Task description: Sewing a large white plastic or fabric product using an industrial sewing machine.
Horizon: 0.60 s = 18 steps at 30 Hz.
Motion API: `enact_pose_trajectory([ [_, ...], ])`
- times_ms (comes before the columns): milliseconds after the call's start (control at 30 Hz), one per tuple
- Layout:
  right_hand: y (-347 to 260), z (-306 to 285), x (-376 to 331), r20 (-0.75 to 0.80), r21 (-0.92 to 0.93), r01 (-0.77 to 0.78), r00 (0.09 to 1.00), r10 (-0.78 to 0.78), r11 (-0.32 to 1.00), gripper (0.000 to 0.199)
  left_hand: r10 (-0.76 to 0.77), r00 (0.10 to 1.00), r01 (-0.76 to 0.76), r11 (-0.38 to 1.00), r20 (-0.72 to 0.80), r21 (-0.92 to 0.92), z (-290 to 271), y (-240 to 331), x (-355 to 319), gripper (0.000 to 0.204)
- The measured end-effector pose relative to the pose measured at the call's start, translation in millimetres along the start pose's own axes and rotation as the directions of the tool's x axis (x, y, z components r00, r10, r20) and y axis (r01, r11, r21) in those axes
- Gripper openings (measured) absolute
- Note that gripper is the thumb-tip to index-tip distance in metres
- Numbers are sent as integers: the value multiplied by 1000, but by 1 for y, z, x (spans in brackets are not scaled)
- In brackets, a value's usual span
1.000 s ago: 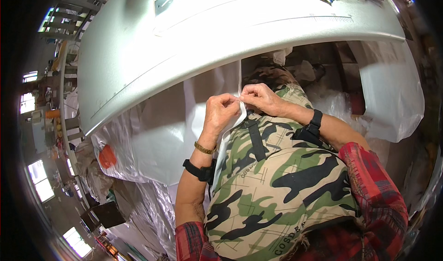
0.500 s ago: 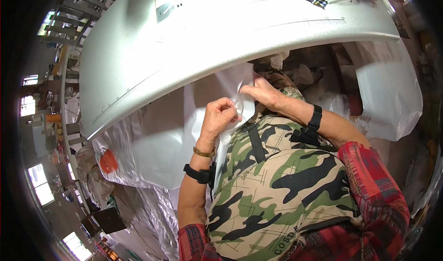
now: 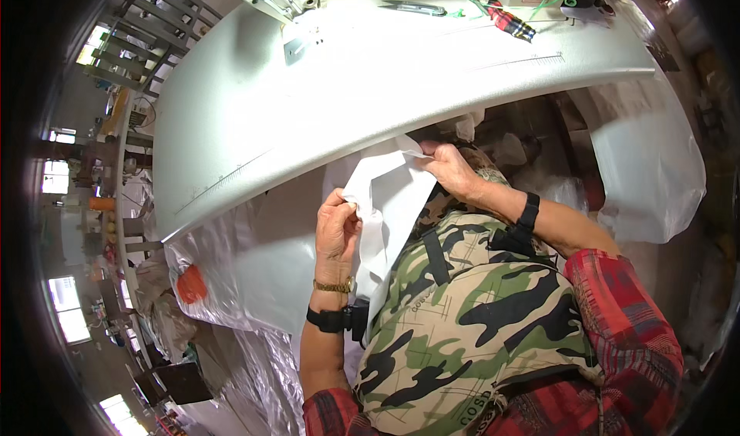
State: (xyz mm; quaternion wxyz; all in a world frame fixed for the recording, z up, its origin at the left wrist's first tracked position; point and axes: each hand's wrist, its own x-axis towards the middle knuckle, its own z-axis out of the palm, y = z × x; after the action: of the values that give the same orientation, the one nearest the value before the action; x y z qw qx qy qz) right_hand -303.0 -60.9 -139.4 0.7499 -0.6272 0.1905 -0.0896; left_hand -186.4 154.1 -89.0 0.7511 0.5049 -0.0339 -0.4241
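A white cloth [image 3: 395, 193] hangs over my lap, just below the front edge of the sewing table [image 3: 370, 89]. My left hand [image 3: 337, 226] is closed on one folded edge of it, fingertips pinching the fabric. My right hand [image 3: 455, 170] pinches the cloth's upper right corner between thumb and fingers. Between both hands the edge stretches in a folded strip, with a loose flap drooping from the left hand. The cloth's lower end runs down beside my camouflage apron [image 3: 493, 305].
A sewing machine [image 3: 297, 0] stands at the table's back left. Snips [image 3: 414, 8] and a plaid cloth bundle [image 3: 510, 21] lie at the back. Clear plastic sheeting [image 3: 239, 282] with an orange patch [image 3: 192, 284] hangs at the left; a white sheet [image 3: 647, 158] hangs at the right.
My hands have moved apart, the left one left and down, the right slightly lower. The cloth's edge is now spread between them. The view has tilted, showing more of the sewing machine.
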Motion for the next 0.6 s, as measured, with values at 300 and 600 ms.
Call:
enact_pose_trajectory([
  [300, -54, 21, -18, 77, -145, 203, 978, -193, 968, 27, 313, 948, -306, 843, 58, 443, 31, 39, -49, 15],
  [600, -74, -21, -34, 549, -512, 825, 529, -647, 240, 14, 715, 697, -156, 228, -56, 961, -18, 164, -118, 12],
])
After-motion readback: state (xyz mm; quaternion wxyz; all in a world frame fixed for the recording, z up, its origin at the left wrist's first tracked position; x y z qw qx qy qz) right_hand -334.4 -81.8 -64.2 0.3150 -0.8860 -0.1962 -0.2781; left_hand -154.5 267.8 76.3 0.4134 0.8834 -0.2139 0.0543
